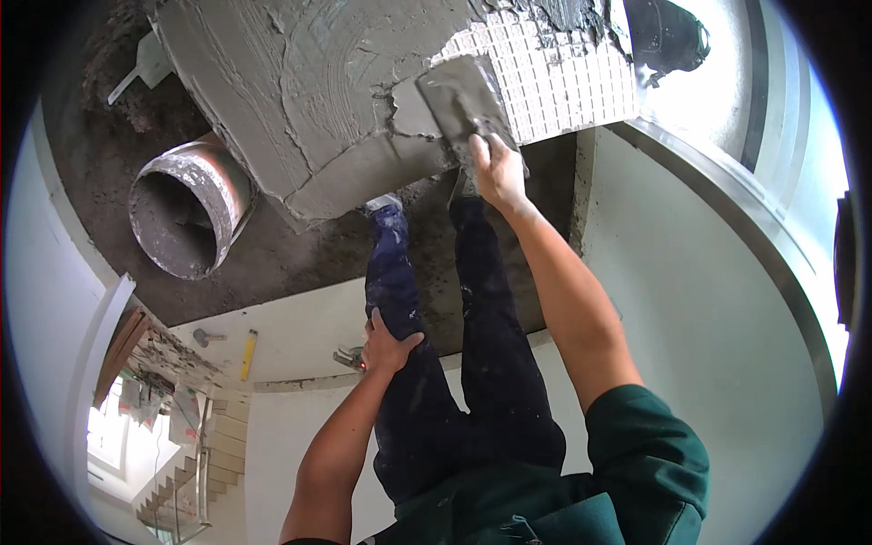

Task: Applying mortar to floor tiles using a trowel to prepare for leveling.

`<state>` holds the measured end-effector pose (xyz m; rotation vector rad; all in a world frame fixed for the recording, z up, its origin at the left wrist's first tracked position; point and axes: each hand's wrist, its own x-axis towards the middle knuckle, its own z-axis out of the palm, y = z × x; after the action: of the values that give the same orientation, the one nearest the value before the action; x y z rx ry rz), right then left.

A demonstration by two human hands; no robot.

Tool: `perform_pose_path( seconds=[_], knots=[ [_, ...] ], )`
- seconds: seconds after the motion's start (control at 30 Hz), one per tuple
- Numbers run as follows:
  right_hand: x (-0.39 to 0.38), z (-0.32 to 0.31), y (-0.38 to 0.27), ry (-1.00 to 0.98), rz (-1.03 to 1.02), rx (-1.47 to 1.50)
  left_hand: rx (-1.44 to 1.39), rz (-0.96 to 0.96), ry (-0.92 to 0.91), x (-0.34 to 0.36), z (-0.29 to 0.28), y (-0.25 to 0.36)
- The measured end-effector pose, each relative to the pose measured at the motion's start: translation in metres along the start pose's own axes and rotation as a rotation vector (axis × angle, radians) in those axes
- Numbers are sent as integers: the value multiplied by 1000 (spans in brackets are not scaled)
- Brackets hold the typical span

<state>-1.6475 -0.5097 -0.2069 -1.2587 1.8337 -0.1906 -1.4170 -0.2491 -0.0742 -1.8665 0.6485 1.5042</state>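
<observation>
My right hand (500, 173) is closed round the handle of a flat steel trowel (457, 89), its blade smeared with grey mortar. The blade lies against the near part of a large tile (572, 89), at the border between the mortar (300, 82) and the bare white back with its raised grid. Wet mortar covers the left and middle of the tile in ridges and swirls. Lower down, my left hand (389, 345) rests on my left knee, thumb and fingers apart, holding nothing.
A mortar-crusted bucket (186, 213) lies on its side left of the tile. Beyond it is a pale scraper (143, 68). A hammer (207, 338), a yellow spirit level (248, 354) and a small device (349, 358) with a red light are behind my left side. A black object (668, 36) lies far right.
</observation>
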Motion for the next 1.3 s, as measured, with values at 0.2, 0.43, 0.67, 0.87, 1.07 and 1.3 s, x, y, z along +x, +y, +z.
perform_pose_path(
  seconds=[0.2, 0.43, 0.67, 0.87, 1.07, 1.3],
  knots=[
    [-27, -11, -21, -300, -278, -326, -40, -17, -18, 1, -3, 5],
    [40, 15, -75, -167, -205, -414, -80, 10, 9, -2, -9, 5],
    [82, -43, -52, 287, 56, -165, -33, -1, 15, -2, -12, 11],
    [107, -77, 31, 222, 108, 297, -70, 56, 25, -2, -13, 17],
    [38, -90, 20, 188, 298, 458, -219, 37, 190, -36, -41, -17],
    [-108, 22, -167, -530, -99, 135, -261, 14, 194, -6, -72, -80]
  ],
)
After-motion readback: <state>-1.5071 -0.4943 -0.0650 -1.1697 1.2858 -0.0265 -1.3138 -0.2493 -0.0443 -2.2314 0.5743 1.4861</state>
